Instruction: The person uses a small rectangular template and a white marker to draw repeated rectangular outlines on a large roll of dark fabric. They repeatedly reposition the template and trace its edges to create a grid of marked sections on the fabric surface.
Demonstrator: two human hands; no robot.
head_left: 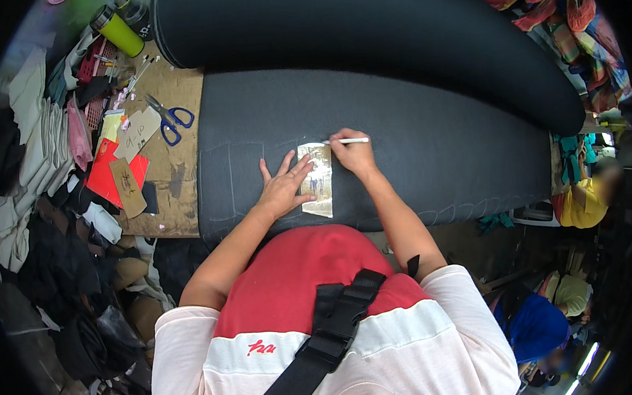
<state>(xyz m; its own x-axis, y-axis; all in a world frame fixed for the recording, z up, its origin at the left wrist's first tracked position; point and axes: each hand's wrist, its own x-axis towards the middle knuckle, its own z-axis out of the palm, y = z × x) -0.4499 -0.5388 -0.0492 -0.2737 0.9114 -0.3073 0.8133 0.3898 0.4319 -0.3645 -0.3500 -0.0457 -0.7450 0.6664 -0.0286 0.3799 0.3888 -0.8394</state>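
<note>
Your left hand (pixel 282 189) lies spread on a sheet (pixel 321 193); your right hand (pixel 352 152) grips a pen (pixel 358 140), perhaps touching cloth (pixel 443 143).

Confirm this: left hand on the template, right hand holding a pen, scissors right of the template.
Wrong side: the scissors lie left of the template, the head view shows. The left hand is on the template; the right hand holds a pen.

Left hand (pixel 281 189) on shiny panel (pixel 318 191), right hand (pixel 354 154) holding white pen (pixel 357 141) — dark fabric (pixel 436 143) beneath
</note>
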